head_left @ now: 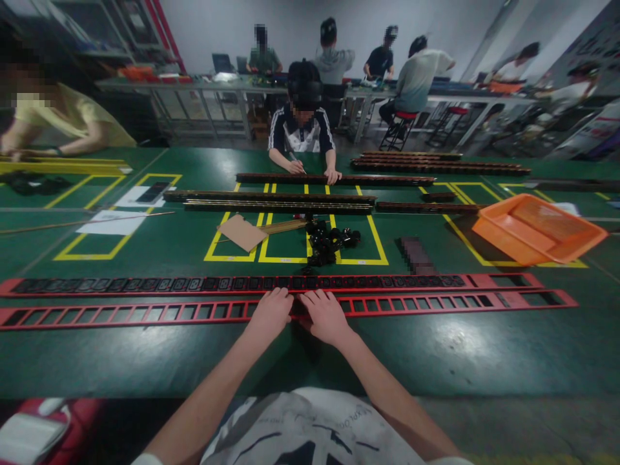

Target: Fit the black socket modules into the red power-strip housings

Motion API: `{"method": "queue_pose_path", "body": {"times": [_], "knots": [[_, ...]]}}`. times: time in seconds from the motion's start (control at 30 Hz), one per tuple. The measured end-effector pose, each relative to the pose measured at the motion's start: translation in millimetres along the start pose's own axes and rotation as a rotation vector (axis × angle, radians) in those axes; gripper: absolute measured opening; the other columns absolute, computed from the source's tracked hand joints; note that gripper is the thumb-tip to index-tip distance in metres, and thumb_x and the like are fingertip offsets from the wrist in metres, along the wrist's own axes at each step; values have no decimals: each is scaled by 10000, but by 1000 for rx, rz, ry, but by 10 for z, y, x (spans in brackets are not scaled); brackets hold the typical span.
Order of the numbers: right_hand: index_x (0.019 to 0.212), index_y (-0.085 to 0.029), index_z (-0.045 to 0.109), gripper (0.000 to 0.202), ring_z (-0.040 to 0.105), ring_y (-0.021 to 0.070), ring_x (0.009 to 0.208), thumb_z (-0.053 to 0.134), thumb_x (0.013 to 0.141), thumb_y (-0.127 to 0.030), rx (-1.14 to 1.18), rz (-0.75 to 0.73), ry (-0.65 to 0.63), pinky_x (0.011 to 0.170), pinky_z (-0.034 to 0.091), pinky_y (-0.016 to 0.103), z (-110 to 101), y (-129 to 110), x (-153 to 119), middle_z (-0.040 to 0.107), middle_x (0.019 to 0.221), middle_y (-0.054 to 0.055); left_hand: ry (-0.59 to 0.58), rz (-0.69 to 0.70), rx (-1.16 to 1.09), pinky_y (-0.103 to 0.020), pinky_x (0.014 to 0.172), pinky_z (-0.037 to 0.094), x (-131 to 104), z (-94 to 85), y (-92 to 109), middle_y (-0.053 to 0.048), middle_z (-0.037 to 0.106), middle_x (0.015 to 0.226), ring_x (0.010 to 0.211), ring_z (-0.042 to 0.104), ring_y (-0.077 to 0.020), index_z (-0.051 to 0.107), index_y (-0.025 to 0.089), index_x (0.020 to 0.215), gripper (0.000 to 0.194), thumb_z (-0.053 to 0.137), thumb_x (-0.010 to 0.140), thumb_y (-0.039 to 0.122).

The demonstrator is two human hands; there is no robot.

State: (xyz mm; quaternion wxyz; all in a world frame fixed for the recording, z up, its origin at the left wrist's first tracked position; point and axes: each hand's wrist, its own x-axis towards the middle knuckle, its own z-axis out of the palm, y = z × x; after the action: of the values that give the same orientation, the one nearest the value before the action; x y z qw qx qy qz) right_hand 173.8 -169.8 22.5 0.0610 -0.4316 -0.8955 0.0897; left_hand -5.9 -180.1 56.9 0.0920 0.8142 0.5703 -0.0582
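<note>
Both my hands are at the middle of a long red slotted rail (564, 298) lying across the table in front of me. My left hand (272, 311) and my right hand (324, 313) are close together, fingers bent over the rail and thumbs low. A small dark piece (299, 306), apparently a black socket, shows between them, with the fingers of both hands closed around it. Most of it is hidden. The slots to either side show green tabletop through them. Just behind lies a second red rail (477, 280) filled with a row of black sockets (194, 284).
Beyond the rails are a pile of black parts (329, 242), a piece of cardboard (242, 232) and an orange bin (537, 229). Long dark rails (276, 205) lie farther back. Across the table (145, 361), a co-worker (303, 129) handles another rail. Another person sits far left.
</note>
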Motion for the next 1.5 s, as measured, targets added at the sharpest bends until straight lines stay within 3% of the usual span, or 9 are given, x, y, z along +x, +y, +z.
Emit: {"method": "queue_pose_path", "body": {"times": [0.2, 0.37, 0.67, 0.97, 1.13, 1.2, 1.27, 1.4, 1.5], "knots": [[1332, -193, 496, 562, 482, 278, 1104, 645, 831, -399, 0, -6, -8, 958, 344, 416, -27, 5, 7, 590, 1258, 101, -16, 2, 38, -384, 882, 466, -33, -69, 86, -117, 633, 1083, 1034, 583, -254, 627, 120, 1047, 204, 531, 870, 88], [1324, -205, 499, 543, 481, 285, 1089, 639, 839, -401, -4, -4, -27, 924, 351, 418, -49, 4, 15, 586, 1255, 105, -16, -34, 75, -406, 848, 485, 11, -116, 200, -161, 643, 1072, 1028, 601, -276, 636, 91, 1068, 321, 365, 909, 28], [1344, -230, 501, 541, 475, 288, 1090, 642, 835, -351, 35, 7, -2, 920, 351, 413, -33, 10, 22, 586, 1257, 97, -36, -110, 95, -351, 711, 534, 95, -101, 334, -180, 672, 937, 878, 666, -263, 658, 69, 1013, 294, 407, 880, -5], [1338, -219, 498, 511, 477, 283, 1091, 616, 867, -376, 22, 1, -2, 921, 346, 414, -51, -5, 3, 595, 1226, 99, -43, -116, 56, -378, 708, 552, 82, -66, 315, -191, 669, 967, 904, 669, -278, 650, 53, 1041, 316, 376, 894, 1], [1331, -215, 510, 540, 476, 287, 1122, 646, 851, -422, 24, 13, -13, 941, 348, 420, -68, -25, 3, 584, 1263, 102, -16, -56, 15, -362, 803, 530, 22, -19, 114, -132, 648, 1068, 994, 619, -250, 654, 139, 1059, 211, 566, 868, 119], [1351, -234, 500, 535, 488, 278, 1116, 635, 868, -421, 41, 22, -6, 943, 351, 416, -75, -26, 0, 588, 1265, 94, 17, -7, -33, -372, 897, 505, -33, 62, -47, -89, 629, 1118, 1066, 579, -247, 641, 185, 1123, 309, 680, 822, 240], [1360, -265, 498, 494, 497, 265, 1117, 606, 901, -413, 63, 25, 7, 953, 350, 408, -80, -23, -4, 603, 1251, 77, 118, 46, -227, -377, 939, 486, -98, 192, -211, -65, 619, 1136, 1068, 564, -230, 614, 210, 1208, 416, 700, 813, 310], [1319, -306, 541, 409, 511, 243, 1122, 588, 926, -410, 99, 41, -13, 955, 357, 395, -75, -18, 17, 637, 1200, 47, 282, 24, -465, -386, 970, 465, -196, 478, -402, -56, 625, 1164, 1093, 562, -213, 602, 237, 1236, 381, 640, 861, 290], [1265, -314, 589, 371, 522, 243, 1113, 619, 906, -404, 152, 96, -43, 938, 370, 403, -64, -22, 70, 648, 1199, 36, 317, 6, -548, -396, 969, 462, -199, 568, -424, -58, 643, 1155, 1093, 573, -219, 629, 244, 1207, 371, 663, 839, 272]]}}
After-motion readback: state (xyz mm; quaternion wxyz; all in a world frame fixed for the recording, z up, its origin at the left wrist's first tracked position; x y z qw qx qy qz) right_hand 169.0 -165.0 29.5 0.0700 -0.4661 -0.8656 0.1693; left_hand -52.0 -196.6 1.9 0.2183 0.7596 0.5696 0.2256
